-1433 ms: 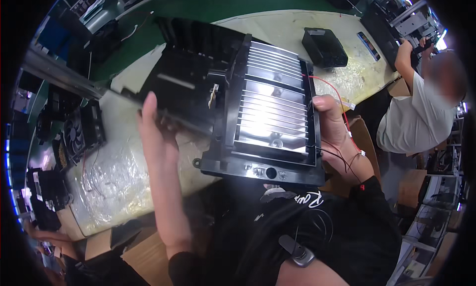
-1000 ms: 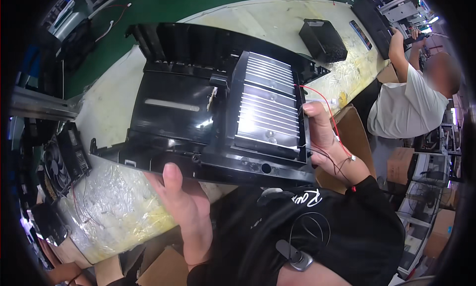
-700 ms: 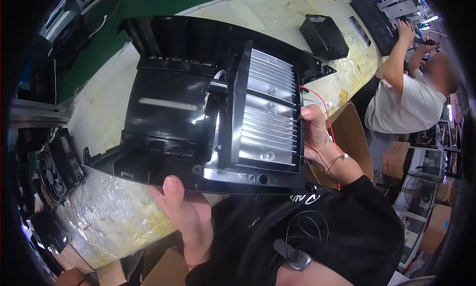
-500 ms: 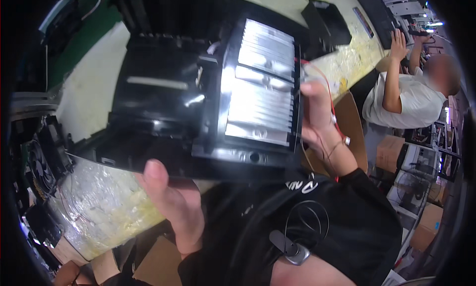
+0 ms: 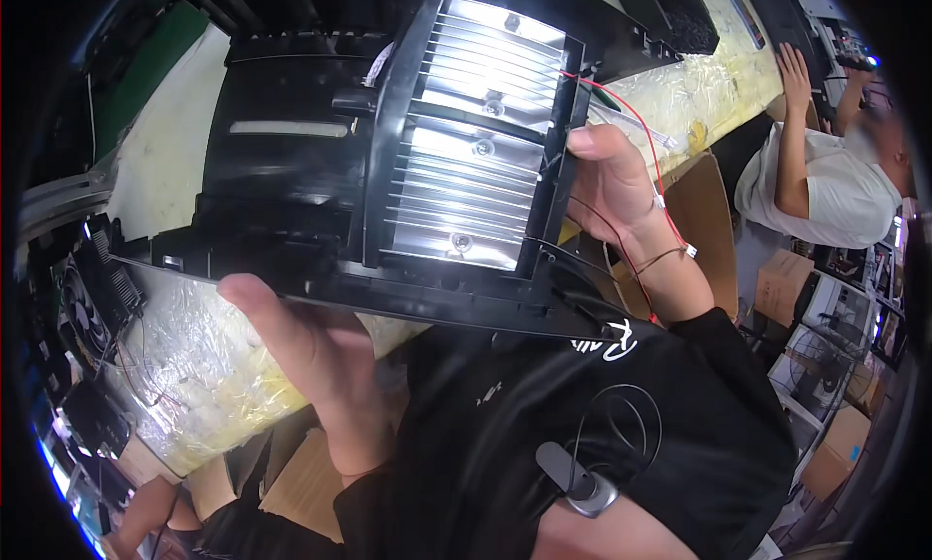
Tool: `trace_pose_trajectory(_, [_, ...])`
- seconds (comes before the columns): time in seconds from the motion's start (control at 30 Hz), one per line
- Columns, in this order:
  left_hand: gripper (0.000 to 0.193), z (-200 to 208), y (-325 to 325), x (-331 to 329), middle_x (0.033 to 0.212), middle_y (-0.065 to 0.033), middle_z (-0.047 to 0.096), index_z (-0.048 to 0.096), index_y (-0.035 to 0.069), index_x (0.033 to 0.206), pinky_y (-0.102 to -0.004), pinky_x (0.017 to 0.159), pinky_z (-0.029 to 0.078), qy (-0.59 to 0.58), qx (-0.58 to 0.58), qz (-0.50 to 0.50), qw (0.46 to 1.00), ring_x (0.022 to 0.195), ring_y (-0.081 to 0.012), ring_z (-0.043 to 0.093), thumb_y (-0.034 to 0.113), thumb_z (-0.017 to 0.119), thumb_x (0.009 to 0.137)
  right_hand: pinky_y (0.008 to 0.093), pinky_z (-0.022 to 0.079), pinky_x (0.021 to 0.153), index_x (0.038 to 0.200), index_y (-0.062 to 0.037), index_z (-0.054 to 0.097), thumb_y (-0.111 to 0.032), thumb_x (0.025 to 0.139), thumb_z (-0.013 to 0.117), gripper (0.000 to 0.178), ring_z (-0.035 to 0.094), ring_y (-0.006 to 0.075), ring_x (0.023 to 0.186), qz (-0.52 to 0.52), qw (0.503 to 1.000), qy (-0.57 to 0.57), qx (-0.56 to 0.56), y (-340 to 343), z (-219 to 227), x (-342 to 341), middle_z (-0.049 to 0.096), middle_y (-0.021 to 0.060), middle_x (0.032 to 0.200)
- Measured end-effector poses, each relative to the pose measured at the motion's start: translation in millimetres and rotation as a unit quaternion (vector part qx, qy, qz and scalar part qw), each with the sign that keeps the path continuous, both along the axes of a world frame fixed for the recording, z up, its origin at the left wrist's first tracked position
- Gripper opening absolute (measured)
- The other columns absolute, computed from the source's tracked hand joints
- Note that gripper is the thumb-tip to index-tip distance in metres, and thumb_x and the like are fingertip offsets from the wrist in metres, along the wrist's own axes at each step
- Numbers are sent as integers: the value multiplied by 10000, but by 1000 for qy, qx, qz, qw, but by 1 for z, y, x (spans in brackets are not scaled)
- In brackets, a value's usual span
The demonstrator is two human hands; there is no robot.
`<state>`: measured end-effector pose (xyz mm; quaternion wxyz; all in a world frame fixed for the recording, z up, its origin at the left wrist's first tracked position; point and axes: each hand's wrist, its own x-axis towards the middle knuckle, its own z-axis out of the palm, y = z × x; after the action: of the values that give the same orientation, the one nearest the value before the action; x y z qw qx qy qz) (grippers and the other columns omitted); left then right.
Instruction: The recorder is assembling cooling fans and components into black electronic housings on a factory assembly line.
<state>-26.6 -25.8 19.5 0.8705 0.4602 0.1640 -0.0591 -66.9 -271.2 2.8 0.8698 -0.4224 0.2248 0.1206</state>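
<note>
Both hands hold up a large black plastic housing [image 5: 277,183] with two ribbed silver heat sinks screwed into its right part. My left hand [image 5: 316,351] grips the near-left edge, its thumb on the rim and the other fingers hidden underneath. At the right edge, beside the heat sinks, my right hand [image 5: 621,186] is closed on the housing with its thumb on top. Thin red and dark wires [image 5: 649,138] with small white connectors trail from the right side, past my right wrist.
Below the housing lies a worktable covered in clear plastic film [image 5: 214,385]. A black fan unit [image 5: 83,298] stands at the left, and a black box-like part [image 5: 680,16] at the far right. Open cardboard boxes [image 5: 699,220] flank me. A co-worker in a white shirt [image 5: 811,186] is at the right.
The housing has shifted left and slightly up in the picture, held by both hands. My left hand has moved left with it. The wires hang farther out at the right.
</note>
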Motion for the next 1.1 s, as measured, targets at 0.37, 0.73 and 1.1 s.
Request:
trace_pose_trajectory(0.37, [566,1,1,-42,1479,-147,320,222,57,1485,-339,1142,214,-32,129,35,991,1340,-211,334,407,267,1042,260,524,665,993,22,699,-155,883,646,215,683,140,723,214,833,10,-510,-132,92,-44,709,97,811])
trace_pose_trajectory(0.73, [750,-38,-21,-27,1486,-93,342,263,48,1473,-349,1129,245,-84,66,-31,994,1328,-232,360,611,254,979,288,491,881,1225,-16,599,-443,968,508,507,611,133,998,210,959,-52,-180,-38,30,110,638,66,1160])
trace_pose_trajectory(1.1, [491,39,-85,311,1079,-84,626,592,9,1138,-337,826,484,-197,-21,-99,975,933,-188,600,454,578,930,417,506,900,1117,-71,627,-574,851,613,569,651,252,922,84,971,-219,50,-86,33,328,676,109,1043])
